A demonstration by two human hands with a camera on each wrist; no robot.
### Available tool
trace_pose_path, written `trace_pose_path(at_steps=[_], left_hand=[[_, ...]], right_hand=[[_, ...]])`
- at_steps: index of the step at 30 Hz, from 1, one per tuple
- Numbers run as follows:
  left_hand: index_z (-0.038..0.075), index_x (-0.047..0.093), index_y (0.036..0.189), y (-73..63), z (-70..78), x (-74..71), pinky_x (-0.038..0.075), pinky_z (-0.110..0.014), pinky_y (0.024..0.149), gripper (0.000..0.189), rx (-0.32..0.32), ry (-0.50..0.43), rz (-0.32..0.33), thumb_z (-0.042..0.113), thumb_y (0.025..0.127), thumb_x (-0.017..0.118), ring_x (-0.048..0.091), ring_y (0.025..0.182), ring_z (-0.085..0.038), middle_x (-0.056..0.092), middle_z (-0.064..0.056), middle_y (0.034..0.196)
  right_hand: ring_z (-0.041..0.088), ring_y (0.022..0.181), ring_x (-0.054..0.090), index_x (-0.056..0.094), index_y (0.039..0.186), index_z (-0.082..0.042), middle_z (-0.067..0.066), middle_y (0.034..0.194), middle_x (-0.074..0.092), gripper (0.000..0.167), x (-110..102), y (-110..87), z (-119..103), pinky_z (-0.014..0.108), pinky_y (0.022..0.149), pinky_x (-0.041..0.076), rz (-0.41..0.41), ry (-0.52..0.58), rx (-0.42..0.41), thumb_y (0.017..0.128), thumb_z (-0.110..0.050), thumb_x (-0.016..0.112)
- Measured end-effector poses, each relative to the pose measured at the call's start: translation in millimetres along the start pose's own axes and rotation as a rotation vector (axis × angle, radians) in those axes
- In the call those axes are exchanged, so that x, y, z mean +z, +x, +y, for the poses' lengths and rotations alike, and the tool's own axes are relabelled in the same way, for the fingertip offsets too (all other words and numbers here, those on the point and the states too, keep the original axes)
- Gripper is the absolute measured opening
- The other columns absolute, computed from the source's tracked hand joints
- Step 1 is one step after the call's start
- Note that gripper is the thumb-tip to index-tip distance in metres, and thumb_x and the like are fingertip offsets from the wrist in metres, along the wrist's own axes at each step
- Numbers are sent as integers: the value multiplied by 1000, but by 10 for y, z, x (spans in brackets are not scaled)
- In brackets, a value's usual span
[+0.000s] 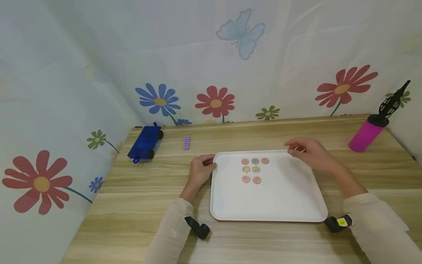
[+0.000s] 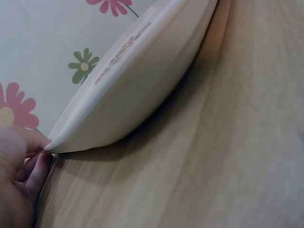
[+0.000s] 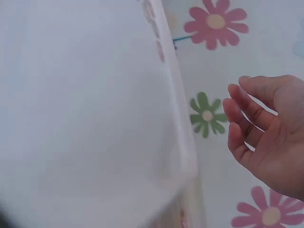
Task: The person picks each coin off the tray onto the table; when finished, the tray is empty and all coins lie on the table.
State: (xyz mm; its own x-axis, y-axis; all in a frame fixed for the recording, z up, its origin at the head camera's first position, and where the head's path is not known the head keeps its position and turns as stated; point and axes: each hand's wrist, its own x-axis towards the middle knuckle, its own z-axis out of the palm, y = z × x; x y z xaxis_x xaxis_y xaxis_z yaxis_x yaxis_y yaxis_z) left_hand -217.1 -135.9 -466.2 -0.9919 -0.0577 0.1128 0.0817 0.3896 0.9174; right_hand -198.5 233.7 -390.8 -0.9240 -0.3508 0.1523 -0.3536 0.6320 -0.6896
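A white rectangular tray (image 1: 273,201) lies on the wooden table. Several coins are set out in rows on its upper left half: two copper coins and a silver coin (image 1: 255,161) at the back, two gold-toned coins (image 1: 246,169) in the middle, two copper coins (image 1: 245,179) in front. With thumb and fingers, my left hand (image 1: 200,170) pinches the tray's far left corner; the left wrist view shows the fingertips (image 2: 42,142) on the rim. Above the far right corner is my right hand (image 1: 310,152), its fingers loosely bent and holding nothing, as the right wrist view shows.
At the back left stands a blue toy cart (image 1: 145,142) with black wheels, beside a small purple studded block (image 1: 186,142). A magenta hand pump (image 1: 366,136) with a black nozzle stands at the far right. Behind the table hangs a flowered curtain (image 1: 184,66).
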Motion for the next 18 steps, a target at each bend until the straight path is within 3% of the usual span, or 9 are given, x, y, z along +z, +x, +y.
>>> trace_pose_path(at_steps=[4, 10, 18], left_hand=[[-7, 75, 112, -4, 4, -22, 62, -35, 86, 29, 1, 3, -11, -4, 83, 69, 74, 100, -35, 76, -26, 106], [-7, 74, 113, -4, 10, -10, 62, -36, 88, 29, 3, -8, -14, -5, 84, 69, 73, 101, -35, 76, -26, 107], [-7, 74, 113, -8, 16, -33, 62, -37, 89, 30, 1, 8, -11, -4, 84, 69, 73, 101, -35, 76, -26, 108]], right_hand=[[23, 94, 61, 65, 126, 4, 20, 110, 70, 30, 225, 134, -15, 11, 76, 51, -54, 61, 62, 99, -8, 63], [20, 88, 60, 68, 121, 4, 21, 107, 70, 26, 486, 237, 45, 16, 73, 50, -101, 107, 71, 96, -5, 65], [22, 90, 58, 68, 124, 3, 21, 112, 70, 32, 695, 255, 92, 24, 76, 50, -61, 49, 67, 95, -11, 69]])
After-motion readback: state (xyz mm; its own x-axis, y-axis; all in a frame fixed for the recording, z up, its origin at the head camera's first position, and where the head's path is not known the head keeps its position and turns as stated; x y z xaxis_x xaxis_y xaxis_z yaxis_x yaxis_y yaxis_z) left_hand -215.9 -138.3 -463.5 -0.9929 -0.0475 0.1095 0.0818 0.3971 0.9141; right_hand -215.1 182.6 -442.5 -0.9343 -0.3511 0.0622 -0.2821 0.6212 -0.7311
